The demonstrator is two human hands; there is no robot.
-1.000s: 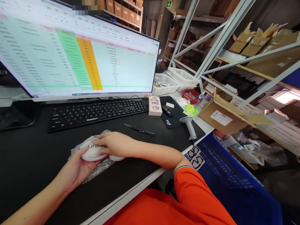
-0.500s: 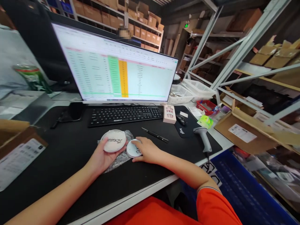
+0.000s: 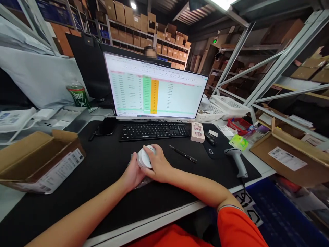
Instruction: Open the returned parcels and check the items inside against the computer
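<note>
Discs (image 3: 145,160), apart earlier, now brought together at frame centre, gripped between left hand (image 3: 133,174) and right hand (image 3: 160,165); stacking looks done, wrap (image 3: 144,182) underneath, not over top.

The right hand (image 3: 160,165) covers much of the lettering on the discs (image 3: 145,158), and most of the left hand's (image 3: 132,175) fingers are out of sight beneath them. Only scraps of bubble wrap (image 3: 144,183) show. The screen's (image 3: 177,94) print is too small to read. A person's head (image 3: 150,54) behind it is blurred. Picture edges cut off the left box (image 3: 77,146), right box (image 3: 262,149) and sleeve (image 3: 236,223).
</note>
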